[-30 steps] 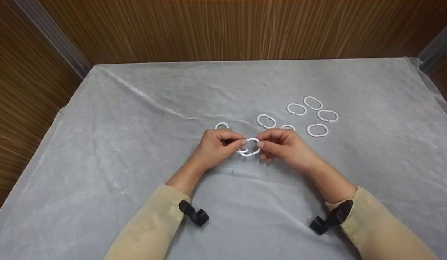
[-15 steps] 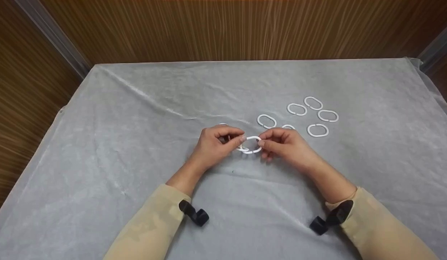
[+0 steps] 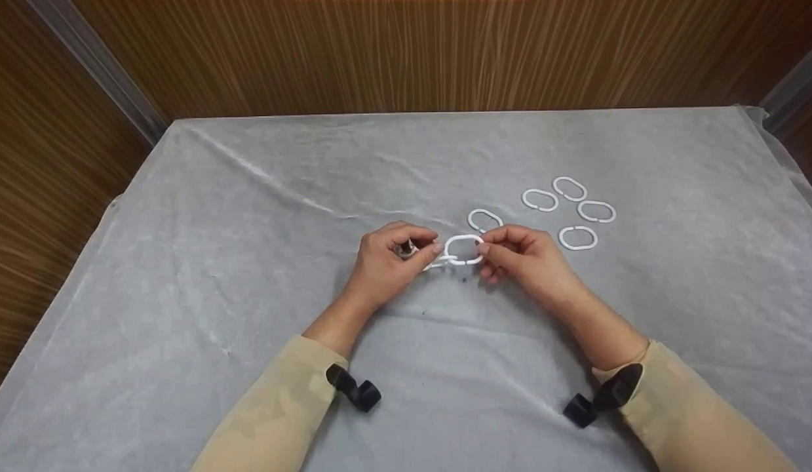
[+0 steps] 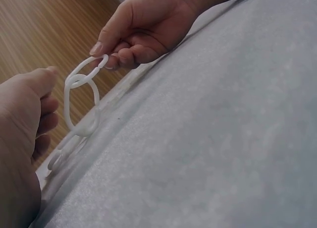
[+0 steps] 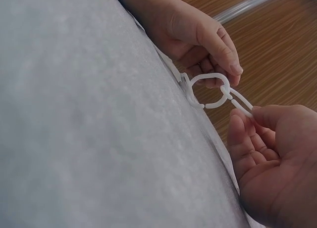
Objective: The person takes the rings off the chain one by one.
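My right hand pinches one end of a white plastic chain link between thumb and index finger, raised over the cloth. A second link is hooked through it and hangs below. At its lower end a third link is partly visible, low by the cloth. Beside the chain is my left hand, its thumb and index finger apart. In the left wrist view its fingers do not touch the links. Each link is an oval with a small gap in one side.
A loose link lies just beyond my right hand. Several more, including one link, lie farther right on the grey cloth. Wood-grain panels rise behind the table. A black wrist camera sits on each sleeve.
My right hand has moved up and slightly right with the held link. My left fingers have let go of the chain and spread apart. The joined links now hang stretched out.
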A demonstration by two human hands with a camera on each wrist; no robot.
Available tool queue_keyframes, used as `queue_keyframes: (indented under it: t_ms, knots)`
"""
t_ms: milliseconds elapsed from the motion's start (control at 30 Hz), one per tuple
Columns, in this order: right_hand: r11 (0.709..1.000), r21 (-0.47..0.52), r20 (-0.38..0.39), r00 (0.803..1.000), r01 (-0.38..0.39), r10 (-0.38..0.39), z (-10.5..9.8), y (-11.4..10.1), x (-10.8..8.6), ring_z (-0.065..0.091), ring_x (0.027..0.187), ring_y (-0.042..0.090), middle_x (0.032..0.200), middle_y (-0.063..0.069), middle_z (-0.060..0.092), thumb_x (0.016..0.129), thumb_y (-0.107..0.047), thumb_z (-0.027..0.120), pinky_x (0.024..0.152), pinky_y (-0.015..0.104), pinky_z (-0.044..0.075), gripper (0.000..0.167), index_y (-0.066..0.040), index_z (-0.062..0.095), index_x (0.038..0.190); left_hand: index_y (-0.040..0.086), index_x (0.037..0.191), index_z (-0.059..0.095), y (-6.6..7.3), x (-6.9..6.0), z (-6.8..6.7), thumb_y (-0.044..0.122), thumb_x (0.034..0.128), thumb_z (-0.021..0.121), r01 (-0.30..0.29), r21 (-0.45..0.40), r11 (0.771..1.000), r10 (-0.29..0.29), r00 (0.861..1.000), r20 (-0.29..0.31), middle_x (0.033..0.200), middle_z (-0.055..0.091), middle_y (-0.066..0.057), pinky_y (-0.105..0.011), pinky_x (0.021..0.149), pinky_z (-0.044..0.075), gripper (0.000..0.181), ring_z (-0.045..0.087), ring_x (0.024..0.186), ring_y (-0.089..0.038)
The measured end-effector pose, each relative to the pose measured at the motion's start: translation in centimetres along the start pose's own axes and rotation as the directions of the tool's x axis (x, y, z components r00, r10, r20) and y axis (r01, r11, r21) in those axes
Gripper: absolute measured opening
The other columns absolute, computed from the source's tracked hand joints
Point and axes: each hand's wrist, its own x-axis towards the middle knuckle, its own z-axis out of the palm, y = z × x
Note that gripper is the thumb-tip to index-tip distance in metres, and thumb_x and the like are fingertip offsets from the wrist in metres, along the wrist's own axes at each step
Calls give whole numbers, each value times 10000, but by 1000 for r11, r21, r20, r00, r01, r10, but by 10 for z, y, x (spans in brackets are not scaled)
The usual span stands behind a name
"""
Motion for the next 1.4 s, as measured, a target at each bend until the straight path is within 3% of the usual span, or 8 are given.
queue_keyframes:
  t_ms: [500,967,1233,1400]
  knots:
    - [999,31,-85,996,27,-24,0,1,1,688,666,149,781,101,697,1006,15,683,624,259,578,163,138,659,1109,-2,1042,815,-2,-1,-1,139,891,886,-6,48,999,3,997,74,926,765,-45,-317,740,576,219,696,863,-147]
    - [998,54,-84,996,35,-31,0,0,1,688,657,151,775,101,695,1005,18,683,612,260,580,86,76,687,1069,33,1044,827,-2,-1,-1,137,906,871,2,90,996,-10,996,92,942,765,-21,-296,750,574,178,699,872,-120]
    - [998,45,-84,996,35,-32,0,0,1,687,658,153,775,102,692,1006,17,683,612,264,582,138,122,667,1094,74,1038,841,-3,-1,-2,132,924,853,-8,118,993,-4,995,101,955,768,-4,-275,747,560,129,677,852,-97]
    - [998,42,-87,996,37,-33,0,-1,1,687,657,152,775,100,693,1004,19,683,609,262,581,107,98,681,1075,91,1024,845,-2,-1,-1,129,929,847,-8,120,993,-5,995,101,951,764,12,-265,740,555,102,667,839,-85]
